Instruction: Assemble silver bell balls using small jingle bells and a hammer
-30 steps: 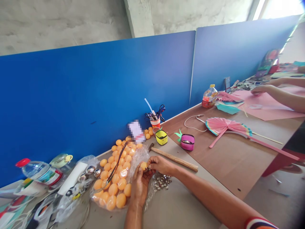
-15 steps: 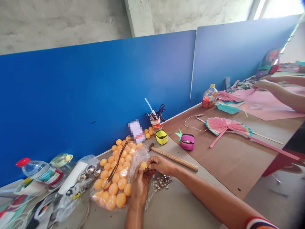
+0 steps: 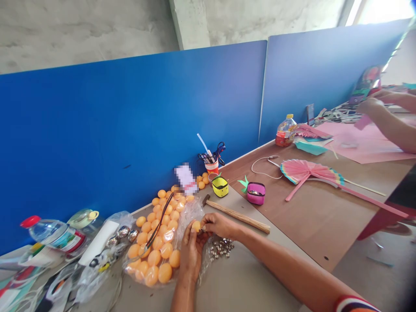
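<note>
An orange ping-pong ball sits in the fingers of my left hand, which are curled round it from below. Against the ball's right side, the thumb and fingers of my right hand are pinched together. Something small and dark shows at those fingertips, too small to make out. Just under my right wrist lies a pile of small silvery metal pieces, partly on clear plastic. To the left of my hands, a clear plastic bag holds many more orange balls, with a dark cord across it.
Beyond my right hand lies a wooden-handled hammer. Behind it stand a yellow basket, a purple basket and a cup of tools. Bottles crowd the left; a pink paper fan and a co-worker's hand are rightward.
My hands stay nearly in place around the orange ball. The co-worker's hands at the right have shifted rightward and lifted, with a small pink piece hanging from them.
</note>
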Demonstrator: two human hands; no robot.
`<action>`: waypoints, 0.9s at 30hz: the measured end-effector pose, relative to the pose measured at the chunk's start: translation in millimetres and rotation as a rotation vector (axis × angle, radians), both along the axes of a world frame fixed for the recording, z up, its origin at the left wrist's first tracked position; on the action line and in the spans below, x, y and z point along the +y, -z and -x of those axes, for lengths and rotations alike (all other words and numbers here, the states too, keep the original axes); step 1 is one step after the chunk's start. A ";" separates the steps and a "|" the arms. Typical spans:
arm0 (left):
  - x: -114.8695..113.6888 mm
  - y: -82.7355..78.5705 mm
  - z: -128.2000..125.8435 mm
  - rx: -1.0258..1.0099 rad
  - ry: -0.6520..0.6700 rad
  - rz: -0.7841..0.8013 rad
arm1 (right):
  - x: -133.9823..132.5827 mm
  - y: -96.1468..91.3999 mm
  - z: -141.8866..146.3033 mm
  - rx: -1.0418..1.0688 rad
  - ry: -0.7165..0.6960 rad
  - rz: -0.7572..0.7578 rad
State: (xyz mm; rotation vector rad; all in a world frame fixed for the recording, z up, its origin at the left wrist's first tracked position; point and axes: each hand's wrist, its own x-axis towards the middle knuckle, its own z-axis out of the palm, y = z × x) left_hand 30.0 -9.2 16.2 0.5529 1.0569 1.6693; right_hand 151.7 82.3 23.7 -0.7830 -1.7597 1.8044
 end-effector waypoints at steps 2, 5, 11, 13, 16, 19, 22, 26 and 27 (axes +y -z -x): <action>-0.3 -0.7 -0.6 0.004 0.003 0.004 | 0.1 0.4 0.6 -0.006 0.007 0.009; -0.2 -0.1 -0.9 0.014 0.000 0.005 | -0.5 -0.8 1.0 -0.004 0.008 0.035; 1.4 5.3 0.5 0.053 -0.005 -0.019 | -2.4 -4.1 1.2 0.006 0.005 0.085; 1.9 5.9 0.8 0.048 0.003 -0.028 | -2.5 -3.8 1.4 0.011 0.000 0.103; 2.1 5.5 0.6 0.023 0.000 -0.027 | -2.4 -2.7 1.7 0.020 -0.001 0.128; 1.6 4.7 0.1 0.012 -0.011 -0.020 | -2.5 -2.2 1.7 0.032 0.002 0.133; 0.8 5.0 -0.2 0.026 -0.020 -0.015 | -3.3 -2.7 2.2 0.018 0.006 0.124; 0.5 8.1 0.5 0.047 -0.035 0.005 | -5.1 -4.3 4.3 -0.022 0.034 0.105; 0.5 9.3 1.1 0.049 -0.037 0.007 | -5.6 -4.7 4.8 -0.029 0.046 0.101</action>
